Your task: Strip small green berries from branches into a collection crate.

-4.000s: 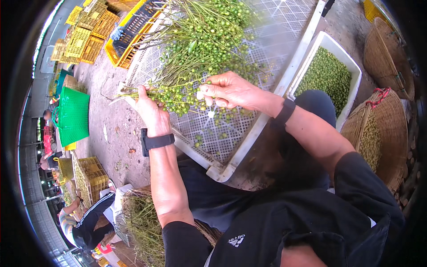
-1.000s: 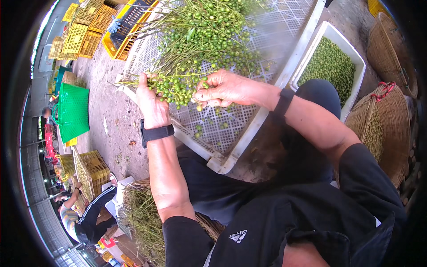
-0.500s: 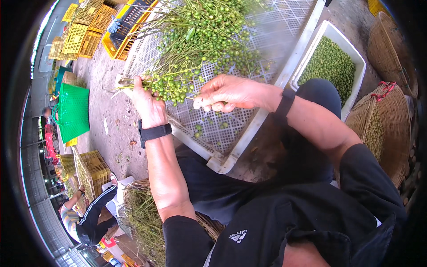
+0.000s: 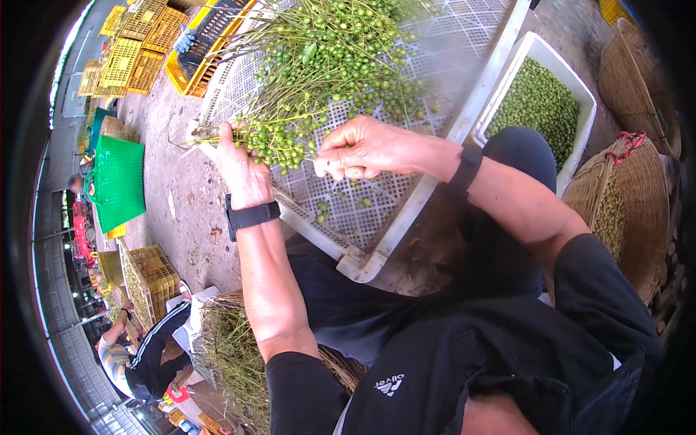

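Note:
A bunch of small round green berries on thin stems [image 4: 279, 145] is gripped by its stalks in my left hand [image 4: 243, 172], over the near left edge of a white slatted plastic tray [image 4: 384, 206]. Just right of the bunch, my right hand [image 4: 366, 148] is closed in a pinch with its fingers curled. Whatever lies between those fingertips is too small to make out. Beyond both hands, a big heap of stemmed green berries [image 4: 333, 51] covers the tray's middle. A few loose berries [image 4: 321, 216] rest on the mesh below my hands.
Right of the tray stands a white box [image 4: 589, 119] of picked green berries, beside wicker baskets [image 4: 645, 210]. A bundle of bare stems [image 4: 232, 355] is by my left side. Green basket [image 4: 119, 181], yellow crates [image 4: 145, 58] and another person [image 4: 138, 362] are off left.
My right hand's fingers are curled in a little more, close to the bunch. My left hand keeps the bunch in nearly the same place.

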Available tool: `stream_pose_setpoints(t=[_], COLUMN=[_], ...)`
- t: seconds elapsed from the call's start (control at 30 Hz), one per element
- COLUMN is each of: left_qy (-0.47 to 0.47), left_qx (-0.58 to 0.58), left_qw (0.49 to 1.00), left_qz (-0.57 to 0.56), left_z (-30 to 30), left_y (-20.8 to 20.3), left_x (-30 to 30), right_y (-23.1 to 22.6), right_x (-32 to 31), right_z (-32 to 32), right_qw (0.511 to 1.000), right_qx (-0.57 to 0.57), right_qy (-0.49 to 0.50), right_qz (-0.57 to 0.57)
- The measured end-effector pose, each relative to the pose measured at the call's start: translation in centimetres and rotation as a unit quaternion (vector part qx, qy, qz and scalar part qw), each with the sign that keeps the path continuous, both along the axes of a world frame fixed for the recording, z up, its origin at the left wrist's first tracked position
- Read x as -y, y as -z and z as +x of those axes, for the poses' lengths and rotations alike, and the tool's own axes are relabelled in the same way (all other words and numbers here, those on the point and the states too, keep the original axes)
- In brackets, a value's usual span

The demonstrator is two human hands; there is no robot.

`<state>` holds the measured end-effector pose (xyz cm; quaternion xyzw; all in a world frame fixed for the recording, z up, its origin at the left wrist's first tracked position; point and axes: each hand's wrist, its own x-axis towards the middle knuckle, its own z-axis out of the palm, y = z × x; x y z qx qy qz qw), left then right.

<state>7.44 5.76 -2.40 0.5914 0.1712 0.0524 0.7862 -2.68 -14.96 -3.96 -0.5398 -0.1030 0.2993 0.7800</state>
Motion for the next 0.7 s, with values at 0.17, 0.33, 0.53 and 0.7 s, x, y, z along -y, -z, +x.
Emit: stream_pose_setpoints(t=[0.17,0.33,0.53,0.7], left_qy=[0.028,0.016,0.013,0.029], left_qx=[0.014,0.013,0.019,-0.016], left_qw=[0.999,0.999,0.999,0.998], left_qz=[-0.032,-0.044,-0.04,-0.055], left_z=[2.0,1.3,0.6,0.7], left_y=[1.0,0.9,0.9,0.7], left_x=[-4.0,-1.9,-1.1,-1.4], right_y=[-0.4,2.5,0.5,0.3], right_x=[1.0,0.9,0.8,0.6], right_z=[0.1,1.0,1.0,0.8], right_qw=[0.992,0.935,0.944,0.909], right_qx=[0.037,0.225,0.206,0.322], right_qy=[-0.001,0.163,0.15,0.177], right_qz=[-0.121,-0.222,-0.211,-0.198])
